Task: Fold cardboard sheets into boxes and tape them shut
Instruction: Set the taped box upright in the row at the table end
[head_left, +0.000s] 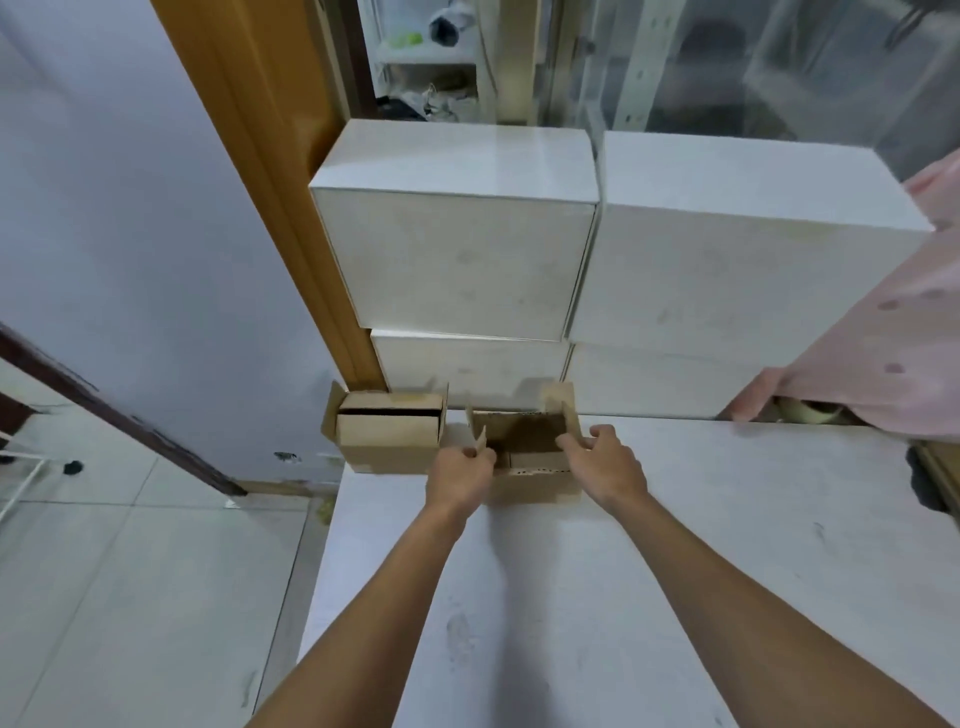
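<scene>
— Where are we working?

— At a white table (675, 571) pushed against stacked white boxes (457, 260). A wooden door frame (270, 182) and a pale wall (130, 208) stand to the left, with tiled floor (130, 571) below.

— And the cardboard?

— The open cardboard box (535, 486) sits at the table's far side, between our hands. Our left hand (460, 467) pinches its left flap and our right hand (605, 462) grasps its right wall. A second cardboard box (389, 431) stands just left of it. Far right, a tape roll (810, 410) shows under a pink cloth (883, 338).
</scene>
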